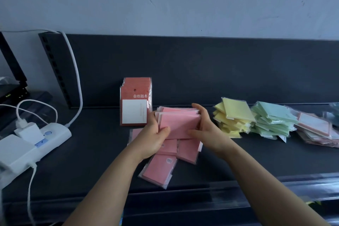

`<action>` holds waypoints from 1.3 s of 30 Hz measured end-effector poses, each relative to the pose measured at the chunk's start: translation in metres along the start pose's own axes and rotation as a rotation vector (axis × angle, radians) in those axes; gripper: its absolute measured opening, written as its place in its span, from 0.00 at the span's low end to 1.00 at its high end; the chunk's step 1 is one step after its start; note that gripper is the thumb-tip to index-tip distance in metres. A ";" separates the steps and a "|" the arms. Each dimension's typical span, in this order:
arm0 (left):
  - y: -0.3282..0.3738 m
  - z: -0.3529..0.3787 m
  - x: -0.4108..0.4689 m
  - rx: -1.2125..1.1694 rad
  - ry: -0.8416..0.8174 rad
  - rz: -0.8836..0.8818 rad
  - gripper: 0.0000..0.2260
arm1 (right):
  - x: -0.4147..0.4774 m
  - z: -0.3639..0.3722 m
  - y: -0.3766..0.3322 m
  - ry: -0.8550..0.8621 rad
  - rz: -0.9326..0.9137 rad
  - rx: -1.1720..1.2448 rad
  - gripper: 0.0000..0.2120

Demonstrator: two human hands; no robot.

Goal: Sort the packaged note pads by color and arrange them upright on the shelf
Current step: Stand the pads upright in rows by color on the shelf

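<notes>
Two hands on one bundle: left hand (154, 139) and right hand (203, 130) clasp a pink stack (178, 123) of packaged pads from either side, fingers curled round its ends, thumbs on the near face. Stack held roughly level, just above the shelf (91, 152), centre of view. Under it, loose pink pads (158, 169) lie flat and skewed on the shelf, some overlapping. Behind and left of the stack, red packs (134, 104) stand upright in a row near the back panel, white label facing forward. To the right, well apart from the hands: yellow pile (233, 117), then green pile (271, 121) touching it, both untidy. Far right, a further pile (315, 130), possibly pink and white; blurred at the frame edge. Power strip (53, 134) with white cables at far left.
</notes>
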State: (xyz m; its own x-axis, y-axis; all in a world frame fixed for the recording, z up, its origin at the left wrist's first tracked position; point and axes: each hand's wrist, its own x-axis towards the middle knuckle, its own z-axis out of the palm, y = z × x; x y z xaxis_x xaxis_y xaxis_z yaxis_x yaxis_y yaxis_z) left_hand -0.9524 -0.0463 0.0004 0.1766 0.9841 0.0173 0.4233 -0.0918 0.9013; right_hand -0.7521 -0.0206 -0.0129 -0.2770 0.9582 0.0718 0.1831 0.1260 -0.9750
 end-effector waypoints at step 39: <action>-0.011 0.020 0.137 0.446 0.295 -0.159 0.14 | 0.113 -0.009 0.026 0.356 0.005 -0.307 0.25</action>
State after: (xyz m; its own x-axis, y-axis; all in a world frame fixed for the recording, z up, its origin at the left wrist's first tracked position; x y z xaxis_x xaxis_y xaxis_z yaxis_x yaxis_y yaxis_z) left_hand -0.9152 0.0860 -0.0156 -0.1495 0.9860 0.0739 0.7711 0.0694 0.6330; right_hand -0.7704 0.0935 -0.0282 0.0555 0.9807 0.1876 0.4690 0.1403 -0.8720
